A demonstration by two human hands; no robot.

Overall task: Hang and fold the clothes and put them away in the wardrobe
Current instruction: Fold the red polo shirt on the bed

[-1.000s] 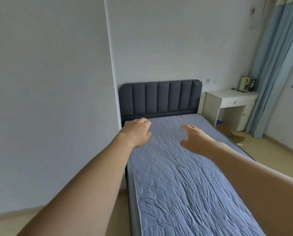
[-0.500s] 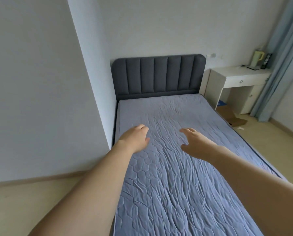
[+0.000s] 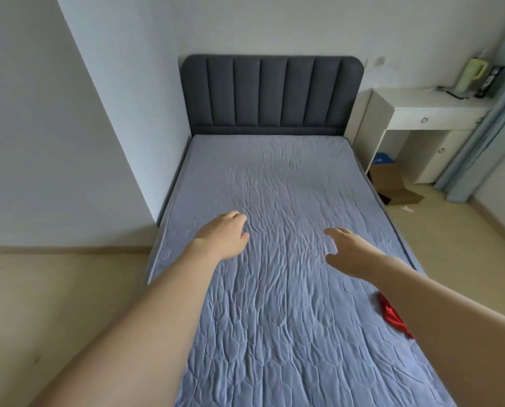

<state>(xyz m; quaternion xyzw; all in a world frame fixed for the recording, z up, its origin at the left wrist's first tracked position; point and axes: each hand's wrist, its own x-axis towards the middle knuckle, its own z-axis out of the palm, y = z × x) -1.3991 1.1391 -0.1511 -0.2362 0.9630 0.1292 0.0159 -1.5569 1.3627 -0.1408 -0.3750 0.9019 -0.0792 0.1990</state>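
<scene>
Red cloth [image 3: 391, 314]: mostly hidden behind right forearm; garment type cannot be told. Curtain [image 3: 492, 118] cut by right edge. Items on desk [image 3: 427, 105], a pale jug [image 3: 472, 72] and a dark object [image 3: 490, 80], blurred. Bed [image 3: 274, 186] foot cut by bottom edge.

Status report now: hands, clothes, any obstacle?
Left hand and right hand open, empty, over bed. Red garment on bed's right edge, partly behind right forearm. No obstacle seen.
</scene>
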